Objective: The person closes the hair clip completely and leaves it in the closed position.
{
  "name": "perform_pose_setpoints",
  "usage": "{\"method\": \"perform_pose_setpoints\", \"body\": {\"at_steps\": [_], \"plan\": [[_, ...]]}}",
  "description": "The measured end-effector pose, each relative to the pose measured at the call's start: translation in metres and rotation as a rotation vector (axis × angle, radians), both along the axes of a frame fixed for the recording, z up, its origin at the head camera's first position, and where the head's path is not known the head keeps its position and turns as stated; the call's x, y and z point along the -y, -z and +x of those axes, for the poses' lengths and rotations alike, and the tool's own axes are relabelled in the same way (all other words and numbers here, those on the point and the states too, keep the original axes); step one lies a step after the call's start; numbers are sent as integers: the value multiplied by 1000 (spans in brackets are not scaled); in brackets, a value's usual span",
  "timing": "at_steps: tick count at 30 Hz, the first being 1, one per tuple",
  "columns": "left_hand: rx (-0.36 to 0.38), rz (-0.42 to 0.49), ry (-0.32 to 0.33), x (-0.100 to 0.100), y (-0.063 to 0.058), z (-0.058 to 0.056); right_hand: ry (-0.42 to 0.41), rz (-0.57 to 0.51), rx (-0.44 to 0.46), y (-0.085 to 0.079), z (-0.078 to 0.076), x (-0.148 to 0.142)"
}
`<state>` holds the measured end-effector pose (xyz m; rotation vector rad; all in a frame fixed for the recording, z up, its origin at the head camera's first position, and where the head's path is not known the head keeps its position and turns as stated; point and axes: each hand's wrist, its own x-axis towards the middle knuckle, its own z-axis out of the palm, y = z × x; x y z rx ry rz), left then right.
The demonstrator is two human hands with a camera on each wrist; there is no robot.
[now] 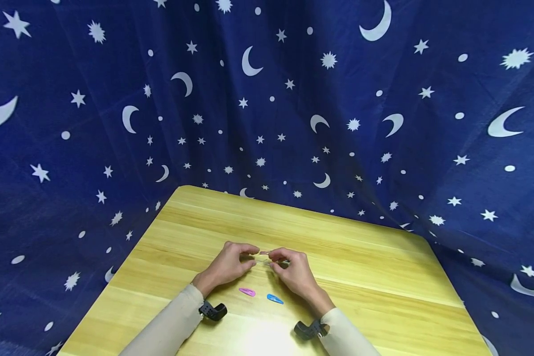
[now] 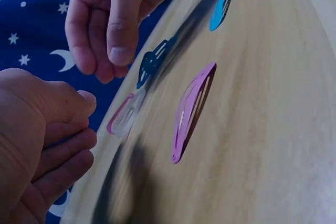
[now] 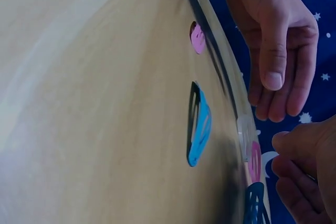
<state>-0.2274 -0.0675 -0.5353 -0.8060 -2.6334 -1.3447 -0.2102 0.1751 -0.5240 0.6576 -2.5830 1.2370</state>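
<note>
My left hand (image 1: 231,261) and right hand (image 1: 292,269) hover over the table (image 1: 196,217), fingertips facing each other with a small gap. Both have loosely curved fingers, and I see nothing held in either. Between and beneath them lie a whitish snap hair clip (image 2: 127,121), a pink-edged clip (image 3: 255,162) beside it and a dark teal clip (image 2: 152,66) by the right hand. Closer to me rest a pink hair clip (image 1: 247,292) on the left and a blue hair clip (image 1: 275,298) on the right. Fingers partly hide the far clips in the head view.
A dark blue curtain (image 1: 285,123) with white moons and stars hangs behind the wooden table and at its sides. Black wrist bands (image 1: 213,311) sit over both sleeves. Bright glare lies at the table's near middle.
</note>
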Motion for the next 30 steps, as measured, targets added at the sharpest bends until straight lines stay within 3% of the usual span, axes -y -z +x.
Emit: {"method": "perform_pose_setpoints", "body": {"at_steps": [8, 16, 30], "plan": [[29, 11, 37, -8, 2, -3, 2, 5, 8, 3, -2, 3], [36, -44, 24, -11, 6, -5, 4, 25, 15, 8, -4, 5], [-54, -65, 29, -15, 14, -12, 4, 38, 20, 15, -6, 6]]}}
